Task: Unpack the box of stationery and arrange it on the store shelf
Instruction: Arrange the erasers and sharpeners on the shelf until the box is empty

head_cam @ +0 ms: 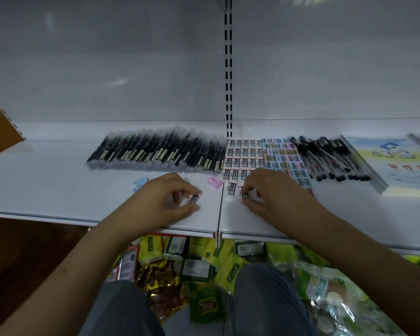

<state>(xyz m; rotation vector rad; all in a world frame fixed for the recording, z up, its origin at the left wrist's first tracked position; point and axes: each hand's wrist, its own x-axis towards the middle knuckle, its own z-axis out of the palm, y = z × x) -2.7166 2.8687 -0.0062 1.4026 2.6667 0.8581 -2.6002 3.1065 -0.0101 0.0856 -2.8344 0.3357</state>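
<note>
No legible text, eraser (230, 189) labels and green packet (206, 305) print too blurred to read

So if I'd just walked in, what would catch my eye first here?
Probably the two hands at the front of the white metal shelf: the left hand pinches a small white eraser with a dark label, the right hand sets another down. Behind them lie a long row of black pens in clear sleeves and a neat grid of white erasers.

white shelf (58, 185), black pens (155, 151), white barcoded erasers (243, 154), pink sharpener (215, 182)
</note>
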